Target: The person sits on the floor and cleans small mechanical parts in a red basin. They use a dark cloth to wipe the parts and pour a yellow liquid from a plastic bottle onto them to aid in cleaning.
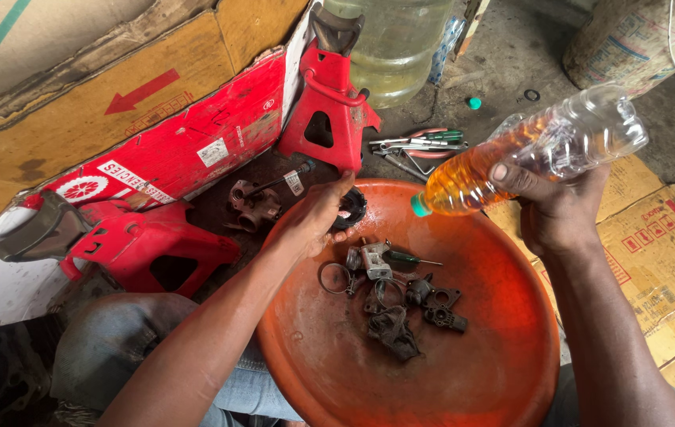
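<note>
My right hand [555, 207] grips a clear plastic bottle [539, 149] of amber liquid, tipped with its green-capped neck pointing down-left over a round orange basin [464, 372]. My left hand [318, 215] rests at the basin's far rim, fingers closed on a black round part [353, 207]. In the basin lie several small dark metal parts [401, 304], a wire clip ring [333, 277] and a green-handled screwdriver [405, 258].
Two red jack stands [329, 103] [144, 245] stand on flattened cardboard [662, 245] and a red-and-white box panel [195, 150]. A large clear jug [393, 43] stands behind. Pliers and screwdrivers [420, 144] lie on the concrete floor. A metal fitting [252, 204] sits left of the basin.
</note>
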